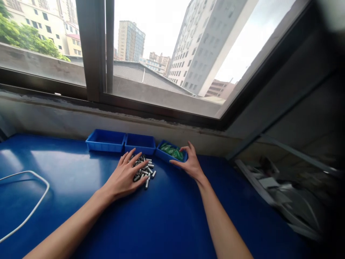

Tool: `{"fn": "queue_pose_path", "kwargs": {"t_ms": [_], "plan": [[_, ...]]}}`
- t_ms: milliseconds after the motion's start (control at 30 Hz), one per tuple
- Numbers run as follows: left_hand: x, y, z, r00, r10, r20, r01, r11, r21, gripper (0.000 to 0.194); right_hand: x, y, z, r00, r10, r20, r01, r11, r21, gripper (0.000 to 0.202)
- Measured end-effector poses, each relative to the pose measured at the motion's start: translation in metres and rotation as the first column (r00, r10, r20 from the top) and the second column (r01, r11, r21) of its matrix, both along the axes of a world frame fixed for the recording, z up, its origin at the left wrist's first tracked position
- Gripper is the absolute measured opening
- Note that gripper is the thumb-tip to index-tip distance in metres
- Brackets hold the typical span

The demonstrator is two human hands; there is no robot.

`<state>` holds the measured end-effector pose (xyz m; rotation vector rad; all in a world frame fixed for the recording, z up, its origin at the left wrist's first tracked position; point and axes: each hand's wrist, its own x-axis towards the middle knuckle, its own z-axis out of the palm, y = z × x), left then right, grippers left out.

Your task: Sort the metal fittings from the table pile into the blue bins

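My left hand (126, 174) lies with fingers spread over a pile of small silver-and-black blocks (150, 170), touching it and hiding part of it. What exactly these little pieces are is too small to tell. At the right, a small blue bin (165, 156) holds green pieces (172, 151), which look like little circuit boards or packets. My right hand (191, 162) is curved round the right end of this bin, thumb along the front side and fingers toward the back. The bin sits at an angle to its neighbours.
Two more blue bins, a left one (105, 146) and a middle one (140, 148), stand against the wall below the window. A white cable (40, 180) loops across the blue table (161, 223) at left. Beyond the table's right edge is a metal frame (299, 151) with blurred clutter.
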<state>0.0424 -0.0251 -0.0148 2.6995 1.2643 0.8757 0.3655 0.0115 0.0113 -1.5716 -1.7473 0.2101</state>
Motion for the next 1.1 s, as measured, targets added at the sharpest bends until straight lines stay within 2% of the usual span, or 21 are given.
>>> {"fn": "queue_pose_path", "kwargs": {"t_ms": [100,200,300,433,533,633,767,867,1000,1100], "plan": [[-0.002,0.002,-0.003,0.999,0.017,-0.048,-0.019,0.999,-0.040,0.062,0.008,-0.002,-0.008,0.987,0.046,-0.156,-0.065,0.991,-0.116,0.098],[-0.002,0.003,-0.003,0.998,0.040,-0.058,-0.045,0.995,-0.091,0.067,0.015,-0.007,-0.011,0.943,0.092,-0.320,-0.136,0.984,-0.115,0.099],[0.000,0.003,-0.002,0.998,0.058,-0.037,-0.062,0.988,-0.139,0.082,0.021,-0.018,0.006,0.894,0.150,-0.421,-0.201,0.977,-0.078,0.105],[0.001,0.004,-0.001,0.999,0.052,-0.005,-0.052,0.985,-0.163,0.102,0.013,-0.031,0.051,0.892,0.255,-0.373,-0.329,0.933,-0.149,0.115],[0.001,0.005,-0.001,0.999,0.041,0.021,-0.038,0.988,-0.153,0.108,-0.014,-0.034,0.083,0.909,0.366,-0.200,-0.403,0.894,-0.193,0.111],[0.002,0.005,-0.001,0.999,0.032,0.037,-0.026,0.989,-0.147,0.109,-0.046,-0.031,0.105,0.889,0.457,-0.036,-0.454,0.867,-0.206,0.106],[0.003,0.005,-0.001,0.996,0.034,0.086,-0.022,0.990,-0.143,0.112,-0.080,-0.023,0.121,0.823,0.550,0.141,-0.524,0.831,-0.185,0.092],[0.002,0.006,-0.003,0.990,0.034,0.135,-0.022,0.996,-0.086,0.114,-0.094,-0.021,0.128,0.773,0.596,0.216,-0.569,0.803,-0.178,0.090],[0.001,0.004,-0.002,0.987,0.052,0.152,-0.065,0.995,0.078,0.109,-0.098,-0.026,0.138,0.762,0.613,0.208,-0.603,0.789,-0.118,0.093],[0.002,-0.001,0.003,0.992,0.043,0.117,-0.057,0.992,0.115,0.098,-0.091,-0.030,0.144,0.803,0.584,0.119,-0.586,0.810,-0.020,0.097]]}}
